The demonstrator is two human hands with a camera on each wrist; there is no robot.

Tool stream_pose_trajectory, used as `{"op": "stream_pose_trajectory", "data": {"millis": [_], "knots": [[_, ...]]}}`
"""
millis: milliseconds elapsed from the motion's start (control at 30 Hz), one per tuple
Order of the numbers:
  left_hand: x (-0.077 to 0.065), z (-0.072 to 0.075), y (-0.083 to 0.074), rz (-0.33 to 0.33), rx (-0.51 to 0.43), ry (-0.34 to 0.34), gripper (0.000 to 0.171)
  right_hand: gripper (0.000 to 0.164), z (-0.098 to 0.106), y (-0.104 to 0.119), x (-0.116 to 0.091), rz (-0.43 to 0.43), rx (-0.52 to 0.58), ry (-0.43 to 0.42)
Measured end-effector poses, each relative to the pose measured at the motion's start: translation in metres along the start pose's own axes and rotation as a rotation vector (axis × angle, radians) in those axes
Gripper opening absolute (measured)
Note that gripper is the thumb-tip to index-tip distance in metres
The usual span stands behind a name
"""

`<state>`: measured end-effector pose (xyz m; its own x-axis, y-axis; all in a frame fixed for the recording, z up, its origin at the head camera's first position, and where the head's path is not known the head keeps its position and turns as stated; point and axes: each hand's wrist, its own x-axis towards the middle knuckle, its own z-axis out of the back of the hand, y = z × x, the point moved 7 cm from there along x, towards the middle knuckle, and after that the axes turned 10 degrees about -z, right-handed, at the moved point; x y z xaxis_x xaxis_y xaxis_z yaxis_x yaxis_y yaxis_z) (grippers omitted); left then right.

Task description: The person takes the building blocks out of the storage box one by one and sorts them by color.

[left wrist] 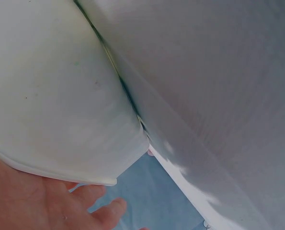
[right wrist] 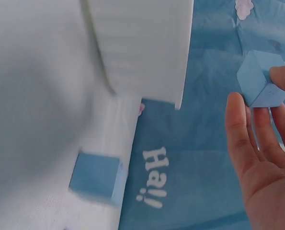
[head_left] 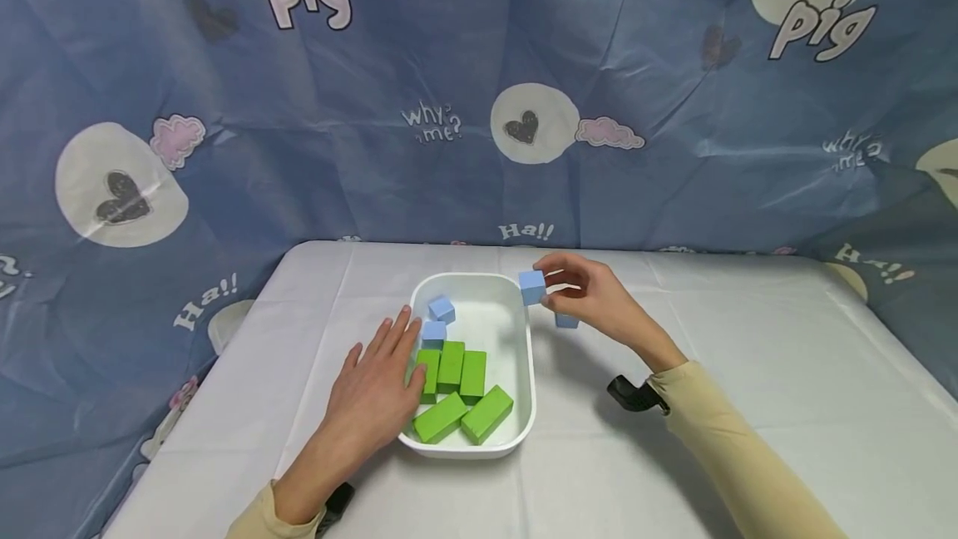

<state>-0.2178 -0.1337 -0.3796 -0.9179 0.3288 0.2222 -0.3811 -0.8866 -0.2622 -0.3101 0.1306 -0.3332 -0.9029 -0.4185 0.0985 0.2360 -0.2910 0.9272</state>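
Observation:
Between thumb and fingers my right hand (head_left: 591, 294) pinches a light blue cube (head_left: 532, 287), held up at the right rim of a white tray (head_left: 533, 406). The right wrist view shows that same blue cube (right wrist: 262, 79) in the fingertips. My left hand (head_left: 377, 389) rests with straight fingers on the tray's left rim. Inside the tray lie two blue cubes, one near the back (head_left: 441, 309) and another (head_left: 434, 334) just in front of it. Several green blocks (head_left: 472, 377) fill its front part. In the left wrist view the tray's outer wall (left wrist: 61, 96) stands beside my left hand (left wrist: 51, 203).
One more blue cube (head_left: 566, 320) sits on the white-covered table (head_left: 748, 339) right of the tray, partly hidden under my right hand. A blue printed cloth (head_left: 449, 190) hangs behind the table. Each wrist bears a black strap, the right one (head_left: 636, 394) standing out.

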Motion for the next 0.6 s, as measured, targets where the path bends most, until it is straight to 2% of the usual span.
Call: {"op": "stream_pose_trajectory", "data": {"millis": [333,600], "knots": [[0.0,0.001,0.0,-0.004,0.001,-0.002,0.058,0.037,0.032,-0.011,-0.018,-0.014,-0.052,-0.069],[0.0,0.001,0.0,-0.002,-0.003,0.001,0.058,0.038,0.06,-0.025,-0.032,-0.061,-0.109,-0.119]]}}
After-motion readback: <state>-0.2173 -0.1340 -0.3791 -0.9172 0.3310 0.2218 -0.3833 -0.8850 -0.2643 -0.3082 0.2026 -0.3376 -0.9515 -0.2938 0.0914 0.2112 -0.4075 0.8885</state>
